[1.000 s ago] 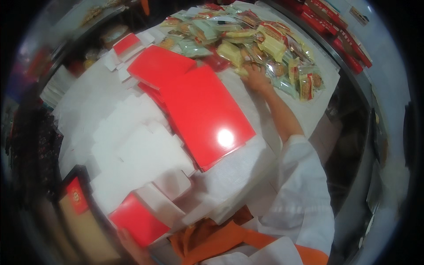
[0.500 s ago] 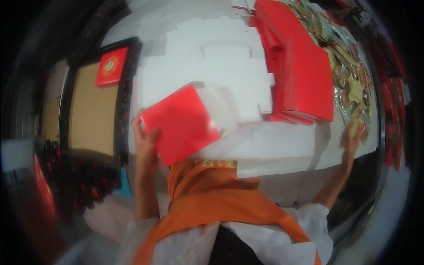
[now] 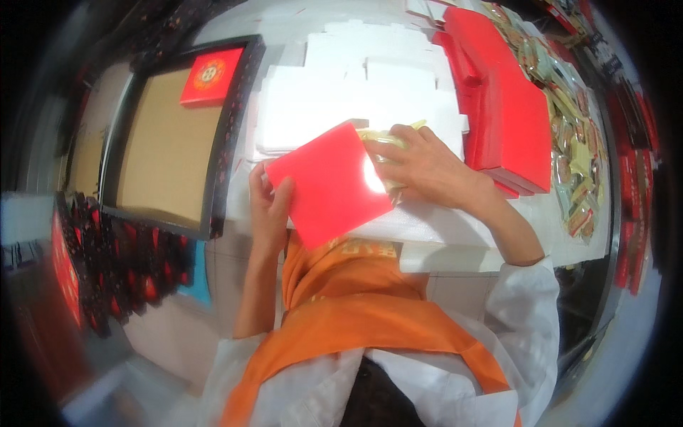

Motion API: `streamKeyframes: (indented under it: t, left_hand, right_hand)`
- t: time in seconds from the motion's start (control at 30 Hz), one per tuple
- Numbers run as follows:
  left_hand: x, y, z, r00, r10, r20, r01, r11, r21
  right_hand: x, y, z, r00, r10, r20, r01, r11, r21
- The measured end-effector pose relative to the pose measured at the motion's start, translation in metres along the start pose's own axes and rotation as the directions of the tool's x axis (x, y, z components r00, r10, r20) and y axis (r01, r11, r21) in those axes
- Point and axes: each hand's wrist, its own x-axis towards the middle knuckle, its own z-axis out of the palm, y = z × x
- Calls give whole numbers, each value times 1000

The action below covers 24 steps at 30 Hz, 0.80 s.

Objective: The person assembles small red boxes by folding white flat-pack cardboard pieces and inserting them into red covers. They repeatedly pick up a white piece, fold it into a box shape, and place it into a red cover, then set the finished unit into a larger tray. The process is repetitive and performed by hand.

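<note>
My left hand [image 3: 272, 206] grips a red square box [image 3: 331, 188] by its left corner, thumb on the red face. The box is held tilted above the table's near edge. At its right side my right hand [image 3: 416, 160] has its fingers closed round a yellowish plastic packet [image 3: 390, 136], pressed against the open side of the box. How far the packet is inside, I cannot tell, since the red face and my fingers cover it.
Stacked white flat cartons [image 3: 363, 71] lie at the table's middle. Red boxes [image 3: 509, 114] stand right of them, beside a heap of wrapped packets [image 3: 573, 149]. At left, a dark-rimmed tray [image 3: 171, 149] holds one red box with a round emblem [image 3: 210, 77].
My right hand has come from the packet heap to the red box, bringing a yellowish packet. The left hand and the box have shifted slightly right in the picture.
</note>
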Motion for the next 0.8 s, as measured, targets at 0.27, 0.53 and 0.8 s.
streamKeyframes:
  t: [0.27,0.53,0.8]
  left_hand:
    - [4,-15,2,998,-66,-23,60,981,-185]
    - [-6,-18,17,988,4,-157,-38,977,-212]
    - [-31,-1,33,963,221,-153,-245,957,-158]
  right_hand:
    - [-11,7,23,876,399,-271,-139,747,650]
    - [-39,-64,79,634,686,-358,-225,607,762]
    - [-23,-91,77,426,834,-350,-84,422,903]
